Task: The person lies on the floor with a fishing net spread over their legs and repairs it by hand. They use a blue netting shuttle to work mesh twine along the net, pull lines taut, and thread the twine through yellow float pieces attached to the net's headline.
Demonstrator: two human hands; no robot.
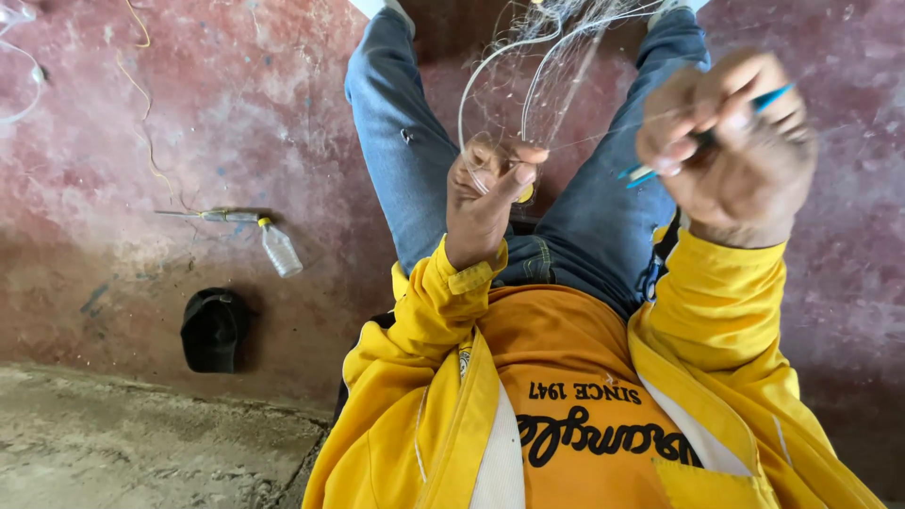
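Right hand (731, 141) grips blue needle (702, 137) (blurred), left hand (485, 193) pinching net (537, 66).

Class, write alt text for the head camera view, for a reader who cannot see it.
A seated person's left hand pinches a fine fishing net while the right hand holds a blue netting needle beside it. The person wears a yellow jacket and jeans; a plastic bottle and black cap lie on the reddish floor.

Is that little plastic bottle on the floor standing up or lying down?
Lying down. The clear bottle rests on its side on the reddish floor, its yellow cap pointing up-left, beside a dark cap.
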